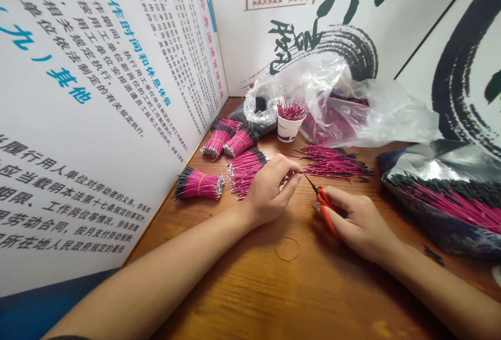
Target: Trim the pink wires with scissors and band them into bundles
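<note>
My right hand (358,220) is closed around scissors (324,205) with orange-red handles and thin dark blades. The blades point up and left, their tips at the fingertips of my left hand (272,186). That hand is closed in a pinch; whatever it holds is too small and hidden to name. Just behind the fingers lies a loose pile of pink wires (334,162) with black ends. Left of my left hand, partly covered by it, rests a spread bunch of pink wires (245,170). A thin rubber band (287,249) lies in front of the hands.
Banded bundles of pink wires (201,183) lie at the left. A paper cup (289,126) full of wires stands at the back, between a bag of black pieces (260,108) and a clear plastic bag (376,110). An open wire-filled bag (442,241) sits at right. Printed panels (97,121) enclose the table.
</note>
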`<state>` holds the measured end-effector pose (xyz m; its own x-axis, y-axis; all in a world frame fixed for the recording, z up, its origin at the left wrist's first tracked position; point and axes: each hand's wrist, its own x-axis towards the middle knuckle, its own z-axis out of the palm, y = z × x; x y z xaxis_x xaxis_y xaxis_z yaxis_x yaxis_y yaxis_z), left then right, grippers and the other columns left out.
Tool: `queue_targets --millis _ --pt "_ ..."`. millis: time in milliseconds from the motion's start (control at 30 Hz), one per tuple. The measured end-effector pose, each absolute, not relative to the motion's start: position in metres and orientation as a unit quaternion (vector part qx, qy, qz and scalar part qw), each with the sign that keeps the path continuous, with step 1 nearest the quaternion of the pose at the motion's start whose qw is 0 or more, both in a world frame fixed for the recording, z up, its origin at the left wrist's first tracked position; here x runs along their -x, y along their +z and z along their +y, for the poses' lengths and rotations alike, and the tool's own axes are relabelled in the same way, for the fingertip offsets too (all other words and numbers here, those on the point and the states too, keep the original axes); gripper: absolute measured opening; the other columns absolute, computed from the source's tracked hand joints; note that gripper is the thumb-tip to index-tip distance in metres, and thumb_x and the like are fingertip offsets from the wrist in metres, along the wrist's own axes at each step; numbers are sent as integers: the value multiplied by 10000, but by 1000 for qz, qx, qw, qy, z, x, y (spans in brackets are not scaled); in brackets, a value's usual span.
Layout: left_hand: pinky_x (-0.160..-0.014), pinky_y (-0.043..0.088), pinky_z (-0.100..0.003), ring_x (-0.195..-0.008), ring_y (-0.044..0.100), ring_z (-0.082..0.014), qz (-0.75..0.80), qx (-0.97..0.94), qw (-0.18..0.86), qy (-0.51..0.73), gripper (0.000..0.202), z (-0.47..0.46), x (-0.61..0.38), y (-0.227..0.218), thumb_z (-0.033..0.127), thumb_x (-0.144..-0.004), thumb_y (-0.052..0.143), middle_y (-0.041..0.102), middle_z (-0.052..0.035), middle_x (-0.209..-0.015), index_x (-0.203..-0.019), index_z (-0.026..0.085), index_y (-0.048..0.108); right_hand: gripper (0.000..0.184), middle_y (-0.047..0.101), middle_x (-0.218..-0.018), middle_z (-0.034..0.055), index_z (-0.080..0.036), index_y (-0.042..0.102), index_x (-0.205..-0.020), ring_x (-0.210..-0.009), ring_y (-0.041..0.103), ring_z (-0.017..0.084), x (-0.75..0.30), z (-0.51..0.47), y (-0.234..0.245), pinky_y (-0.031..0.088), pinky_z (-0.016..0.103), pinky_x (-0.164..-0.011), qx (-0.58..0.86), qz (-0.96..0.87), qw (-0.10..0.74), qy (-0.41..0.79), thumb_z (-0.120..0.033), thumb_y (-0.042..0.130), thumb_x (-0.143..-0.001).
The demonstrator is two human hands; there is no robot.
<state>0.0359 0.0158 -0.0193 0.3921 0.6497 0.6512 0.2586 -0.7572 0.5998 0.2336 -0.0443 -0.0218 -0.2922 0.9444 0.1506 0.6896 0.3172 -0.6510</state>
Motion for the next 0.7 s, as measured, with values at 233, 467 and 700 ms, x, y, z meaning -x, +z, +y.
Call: queue_targets --millis 233,467,700 --pt "-717 422 -271 -787 498 -137 278 -807 219 473 84 16 -36 -19 191 -958 468 539 -28 -835 -895 172 519 294 479 -586 -28 -216 470 -706 -536 427 131 -232 -43 -20 324 264 -522 524 -768 266 253 -380 433 -947" --pt "-713 420 -271 -777 501 -135 278 -804 230 472 84 16 -36 -20 190 -957 461 537 -24 -828 -898 171 519 265 537 -620 -14 -209 520 -742 -551 457 135 -232 -44 -20 345 262 -531 530 -759 279 255 -367 446 -942" --pt "-715 424 -270 -768 502 -132 288 -804 228 468 89 16 -36 -22 209 -966 456 552 -25 -845 -935 176 533 263 497 -594 -28 -215 488 -723 -533 425 130 -232 -44 -22 326 263 -518 532 -764 271 244 -364 457 -937"
